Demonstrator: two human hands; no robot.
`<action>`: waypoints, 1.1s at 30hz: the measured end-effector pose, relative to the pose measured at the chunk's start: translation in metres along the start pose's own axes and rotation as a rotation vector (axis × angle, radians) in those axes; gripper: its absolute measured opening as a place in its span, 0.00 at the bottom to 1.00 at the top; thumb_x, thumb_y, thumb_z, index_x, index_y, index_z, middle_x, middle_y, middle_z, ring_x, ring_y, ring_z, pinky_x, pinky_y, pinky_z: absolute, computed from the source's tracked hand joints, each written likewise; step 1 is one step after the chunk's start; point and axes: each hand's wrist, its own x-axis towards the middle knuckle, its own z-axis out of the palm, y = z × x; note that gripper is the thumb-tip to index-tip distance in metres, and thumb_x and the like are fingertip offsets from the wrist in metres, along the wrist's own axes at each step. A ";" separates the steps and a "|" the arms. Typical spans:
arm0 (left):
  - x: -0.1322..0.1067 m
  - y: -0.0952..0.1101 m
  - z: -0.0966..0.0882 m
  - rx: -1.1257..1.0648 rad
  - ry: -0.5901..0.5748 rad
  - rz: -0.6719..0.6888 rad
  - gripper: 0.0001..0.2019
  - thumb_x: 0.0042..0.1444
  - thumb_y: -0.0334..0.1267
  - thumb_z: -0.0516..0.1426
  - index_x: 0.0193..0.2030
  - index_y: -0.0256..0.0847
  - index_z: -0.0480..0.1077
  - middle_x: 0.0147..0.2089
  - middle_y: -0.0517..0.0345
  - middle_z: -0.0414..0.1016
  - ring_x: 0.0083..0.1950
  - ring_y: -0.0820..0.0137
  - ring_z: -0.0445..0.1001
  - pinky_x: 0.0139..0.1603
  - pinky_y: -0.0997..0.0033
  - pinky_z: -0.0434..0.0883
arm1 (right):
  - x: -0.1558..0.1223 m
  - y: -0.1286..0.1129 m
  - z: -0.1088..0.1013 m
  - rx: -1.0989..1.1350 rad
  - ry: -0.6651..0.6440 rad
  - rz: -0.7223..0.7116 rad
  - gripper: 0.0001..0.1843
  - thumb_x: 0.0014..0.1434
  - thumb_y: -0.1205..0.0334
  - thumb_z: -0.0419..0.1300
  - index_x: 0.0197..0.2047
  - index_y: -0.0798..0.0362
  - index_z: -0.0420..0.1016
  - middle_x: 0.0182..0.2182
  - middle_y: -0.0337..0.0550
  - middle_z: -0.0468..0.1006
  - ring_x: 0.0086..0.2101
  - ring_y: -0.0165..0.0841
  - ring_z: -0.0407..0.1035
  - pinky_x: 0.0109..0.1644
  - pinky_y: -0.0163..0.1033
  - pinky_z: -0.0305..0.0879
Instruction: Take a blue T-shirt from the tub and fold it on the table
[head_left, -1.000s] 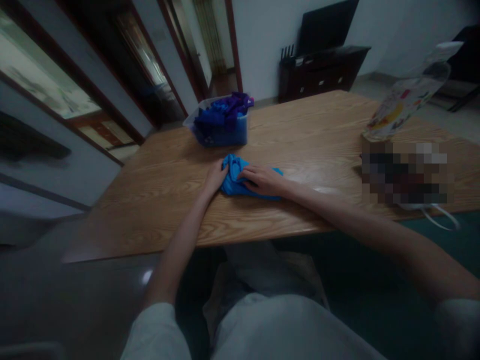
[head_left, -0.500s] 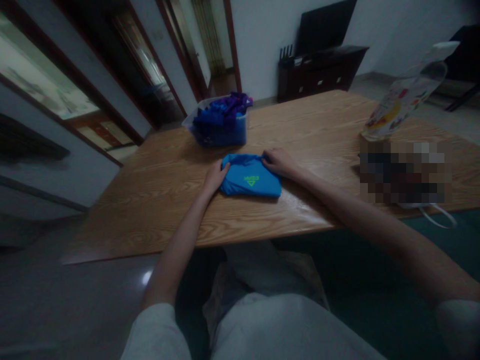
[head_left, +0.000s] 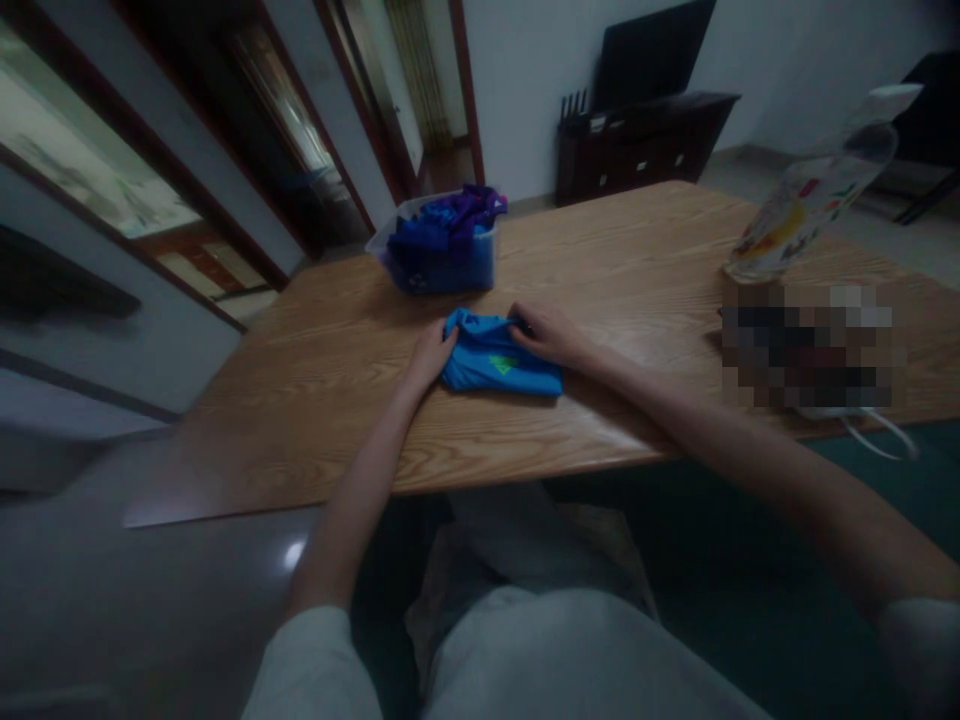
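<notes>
A blue folded garment [head_left: 487,368] with a green printed logo lies on the wooden table in front of me. My left hand [head_left: 433,352] grips its left end, thumb on top and fingers underneath or behind. At the far right edge of the cloth, my right hand [head_left: 546,333] pinches the fabric and bends it inward, partly covering the logo. The cloth bunches up between the two hands along its far side. Some fingertips of both hands are hidden by the cloth.
Beyond the garment stands a clear plastic bin [head_left: 480,268] filled with blue and purple cloth. To the right a large clear bottle [head_left: 795,215] with a white cap stands on the table [head_left: 300,420], by a blurred-out item with a white loop. A dark cabinet [head_left: 637,150] sits farther back.
My right hand has moved a little left, drawing the garment's far right edge inward over part of the logo. My left hand stays in place.
</notes>
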 end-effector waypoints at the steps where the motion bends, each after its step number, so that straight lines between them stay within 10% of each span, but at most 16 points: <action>1: 0.000 0.000 0.000 0.001 0.000 0.000 0.13 0.77 0.43 0.55 0.53 0.42 0.80 0.51 0.47 0.85 0.57 0.56 0.81 0.62 0.60 0.75 | -0.001 -0.008 0.001 0.026 -0.017 -0.052 0.14 0.76 0.52 0.53 0.54 0.49 0.75 0.45 0.51 0.83 0.44 0.44 0.74 0.50 0.47 0.69; 11: 0.001 -0.002 0.001 -0.002 -0.001 0.006 0.12 0.77 0.41 0.55 0.53 0.41 0.79 0.54 0.45 0.85 0.56 0.57 0.81 0.62 0.60 0.75 | -0.005 -0.054 0.019 -0.059 -0.119 -0.430 0.09 0.77 0.57 0.55 0.46 0.49 0.75 0.42 0.51 0.80 0.45 0.43 0.72 0.50 0.46 0.67; 33: -0.001 0.000 -0.003 0.005 -0.011 0.007 0.13 0.75 0.48 0.57 0.48 0.42 0.76 0.48 0.47 0.82 0.52 0.56 0.79 0.59 0.59 0.74 | -0.002 0.060 -0.001 -0.426 -0.171 0.220 0.33 0.81 0.43 0.43 0.61 0.60 0.79 0.61 0.69 0.77 0.60 0.60 0.69 0.67 0.63 0.65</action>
